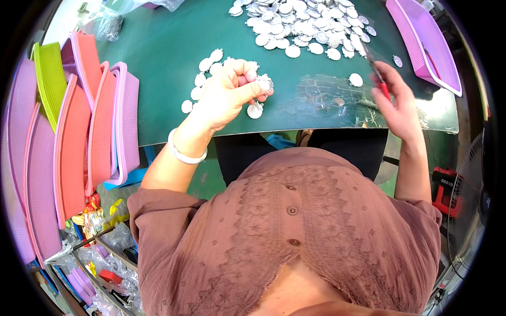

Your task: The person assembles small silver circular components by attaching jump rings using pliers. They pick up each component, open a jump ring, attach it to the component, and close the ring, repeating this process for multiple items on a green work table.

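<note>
My left hand (pixel 226 95) is over the green tabletop, closed in a pinch on a small round silver pendant (pixel 266 82). Just below those fingers lies another round pendant (pixel 255 110). Several more, such as a white-silver pendant (pixel 187 106), lie in a loose line beside and partly behind the left hand. On the right, my right hand (pixel 399 102) grips a red-handled tool (pixel 385 90) with a slim dark metal end pointing away from me; its exact kind is blurred. One pendant (pixel 356 79) lies left of this hand.
A large heap of silver pendants (pixel 305 23) covers the far middle of the table (pixel 158 63). A purple basket (pixel 421 42) stands at the far right. Stacked plastic baskets (pixel 74 142) crowd the left edge. A fan (pixel 466 184) is at the lower right.
</note>
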